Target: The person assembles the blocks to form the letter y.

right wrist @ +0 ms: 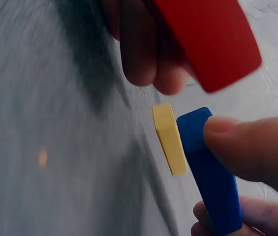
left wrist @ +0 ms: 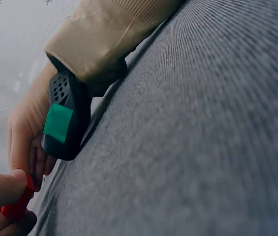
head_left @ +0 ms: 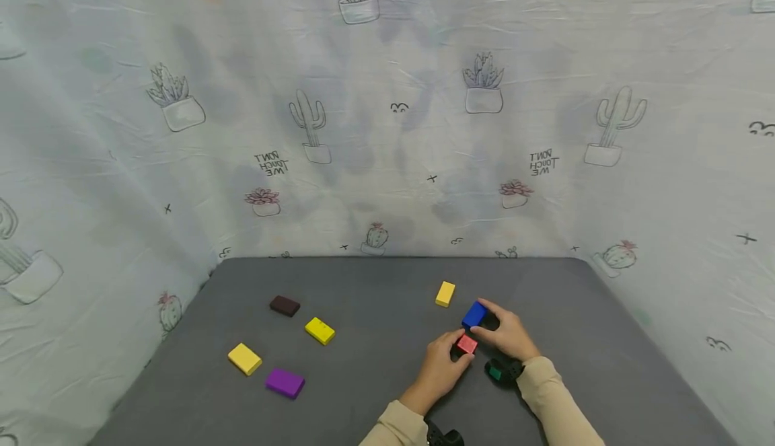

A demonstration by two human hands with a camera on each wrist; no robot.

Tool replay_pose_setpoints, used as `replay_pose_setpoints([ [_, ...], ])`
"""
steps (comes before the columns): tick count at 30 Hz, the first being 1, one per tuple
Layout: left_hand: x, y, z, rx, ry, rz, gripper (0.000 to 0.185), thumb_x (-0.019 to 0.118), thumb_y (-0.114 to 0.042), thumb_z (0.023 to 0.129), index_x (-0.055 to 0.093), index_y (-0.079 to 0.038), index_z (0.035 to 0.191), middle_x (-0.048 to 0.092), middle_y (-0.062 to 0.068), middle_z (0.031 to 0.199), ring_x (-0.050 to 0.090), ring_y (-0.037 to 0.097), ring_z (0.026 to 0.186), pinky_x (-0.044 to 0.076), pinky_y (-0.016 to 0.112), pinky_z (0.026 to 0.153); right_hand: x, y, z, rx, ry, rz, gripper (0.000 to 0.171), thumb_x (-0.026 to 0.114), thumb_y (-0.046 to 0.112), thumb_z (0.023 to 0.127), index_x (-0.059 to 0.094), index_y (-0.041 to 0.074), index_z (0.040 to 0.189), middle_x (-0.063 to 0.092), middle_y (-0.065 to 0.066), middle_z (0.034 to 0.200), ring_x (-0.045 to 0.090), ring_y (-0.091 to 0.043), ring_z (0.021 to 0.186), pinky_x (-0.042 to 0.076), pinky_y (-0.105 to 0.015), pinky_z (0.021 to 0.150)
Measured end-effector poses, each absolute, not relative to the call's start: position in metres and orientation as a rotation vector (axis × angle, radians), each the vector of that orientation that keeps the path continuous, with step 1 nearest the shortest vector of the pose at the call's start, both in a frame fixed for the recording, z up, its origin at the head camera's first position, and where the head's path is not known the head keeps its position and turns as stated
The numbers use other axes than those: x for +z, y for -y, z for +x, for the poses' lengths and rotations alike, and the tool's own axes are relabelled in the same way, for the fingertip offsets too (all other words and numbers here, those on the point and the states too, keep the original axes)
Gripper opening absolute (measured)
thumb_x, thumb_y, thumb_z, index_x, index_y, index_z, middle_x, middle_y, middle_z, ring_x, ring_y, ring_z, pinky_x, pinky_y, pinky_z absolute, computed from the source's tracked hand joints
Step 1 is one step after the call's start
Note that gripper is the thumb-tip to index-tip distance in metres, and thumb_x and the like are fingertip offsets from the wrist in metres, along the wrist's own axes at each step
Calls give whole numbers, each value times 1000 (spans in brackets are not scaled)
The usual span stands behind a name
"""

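While the left hand [head_left: 437, 367] pinched the red block [head_left: 466, 344] just off the mat [head_left: 375, 379], the right hand [head_left: 507, 333] gripped the blue block [head_left: 474, 314] beside it; both looked light, rigid, smooth, best taken across the narrow sides. Yellow block [head_left: 445, 294] near.

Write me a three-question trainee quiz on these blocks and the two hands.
1. True or false: the left hand pinches the red block.
2. Which block does the right hand hold? A) purple block B) blue block C) dark brown block
3. Fill in: the loose block nearest the blue block, just beyond it on the grey mat, is ____ in colour.

Key: 1 true; 2 B; 3 yellow, the yellow block lying apart from the hands.
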State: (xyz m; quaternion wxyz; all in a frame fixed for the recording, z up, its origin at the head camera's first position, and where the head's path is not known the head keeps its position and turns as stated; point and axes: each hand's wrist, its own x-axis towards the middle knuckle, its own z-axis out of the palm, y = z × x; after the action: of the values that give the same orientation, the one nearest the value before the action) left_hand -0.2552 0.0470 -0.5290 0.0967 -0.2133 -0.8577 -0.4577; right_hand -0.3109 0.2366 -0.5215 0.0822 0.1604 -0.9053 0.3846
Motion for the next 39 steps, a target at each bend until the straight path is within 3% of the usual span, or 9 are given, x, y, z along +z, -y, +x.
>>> replay_pose_setpoints([
  [25,-528,-27,-260,-1304,2531,-394,44,69,-14,86,58,0,126,64,12,115,61,26,107,51,42,90,-517,-197,-325,1212,2686,625,73,74,33,81,45,2,140,50,-27,135,48,-46,123,39,-63,98],
  [39,-530,-12,-260,-1233,2509,-330,43,70,-12,85,58,2,124,64,14,112,62,28,105,52,44,89,-519,-182,-333,1160,2652,719,72,75,33,80,47,1,138,54,-26,132,51,-44,120,43,-60,95],
])
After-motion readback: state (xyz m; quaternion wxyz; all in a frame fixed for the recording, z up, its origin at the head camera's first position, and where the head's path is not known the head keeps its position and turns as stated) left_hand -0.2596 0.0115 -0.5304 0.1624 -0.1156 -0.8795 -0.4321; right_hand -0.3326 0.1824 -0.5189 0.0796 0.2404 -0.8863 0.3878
